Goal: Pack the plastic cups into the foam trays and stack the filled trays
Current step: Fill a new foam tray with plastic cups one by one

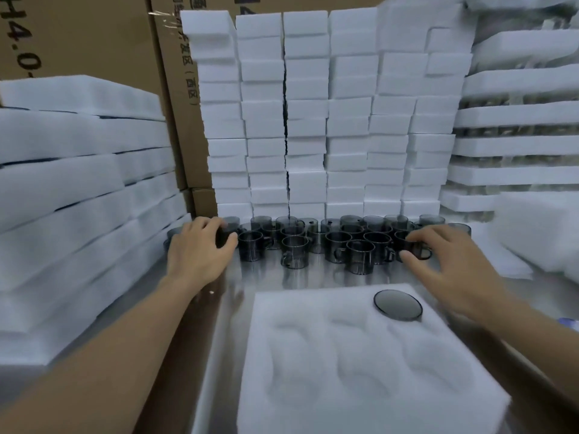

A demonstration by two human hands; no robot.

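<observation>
Several dark smoky plastic cups [313, 242] with handles stand in a cluster on the metal table, at its far side. My left hand [197, 249] curls round a cup [226, 234] at the cluster's left end. My right hand [445, 261] closes thumb and fingers round a cup [415, 249] at the right end. In front of me lies a white foam tray [360, 364] with shallow round hollows. One cup [398, 305] sits sunk in its far right hollow, only its round end showing.
Stacks of white foam blocks [313, 120] form a wall behind the cups. Foam sheets [78, 183] are piled at the left, filled foam trays [517, 136] at the right. Cardboard boxes [94, 36] stand at the back left. Bare metal table [225, 302] shows beside the tray.
</observation>
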